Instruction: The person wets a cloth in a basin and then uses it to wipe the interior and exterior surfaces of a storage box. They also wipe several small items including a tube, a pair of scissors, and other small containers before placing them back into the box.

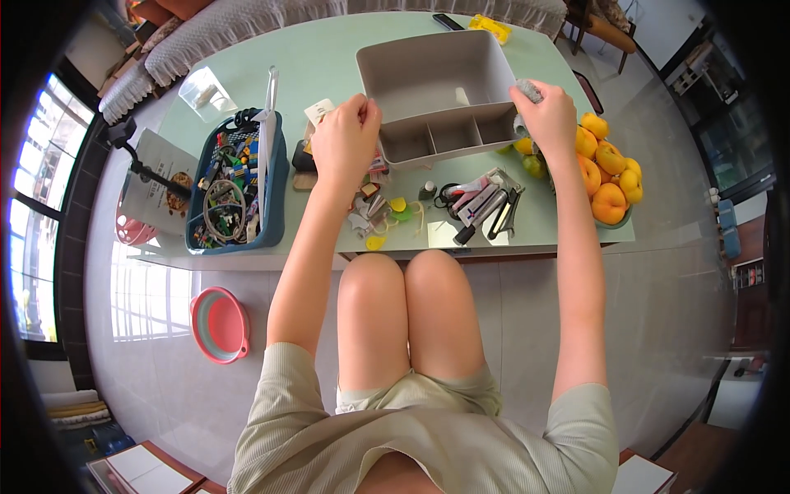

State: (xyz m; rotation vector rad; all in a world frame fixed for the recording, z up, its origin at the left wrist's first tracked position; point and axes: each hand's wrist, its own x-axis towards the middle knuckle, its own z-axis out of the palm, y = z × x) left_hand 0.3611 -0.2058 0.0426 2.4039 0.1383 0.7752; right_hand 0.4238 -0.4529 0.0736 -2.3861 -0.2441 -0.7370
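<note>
A grey organizer [436,70] with one large compartment and three small ones rests on the pale green table [222,78]. My left hand [346,136] is at its left side, fingers curled; what they hold, if anything, is hidden. My right hand [547,115] is closed on a grey cloth [529,90] at the organizer's right end. In front of the organizer lie pens and tools [485,206], a small dark bottle [427,190] and several small yellow and silver items [377,212].
A blue basket [276,206] of toy bricks and cables stands left, beside a board on a clamp arm [152,177]. Yellow and orange fruit [609,198] fills a bowl at right. A black remote [447,21] and yellow pack [490,30] lie behind. A pink basin [220,325] sits on the floor.
</note>
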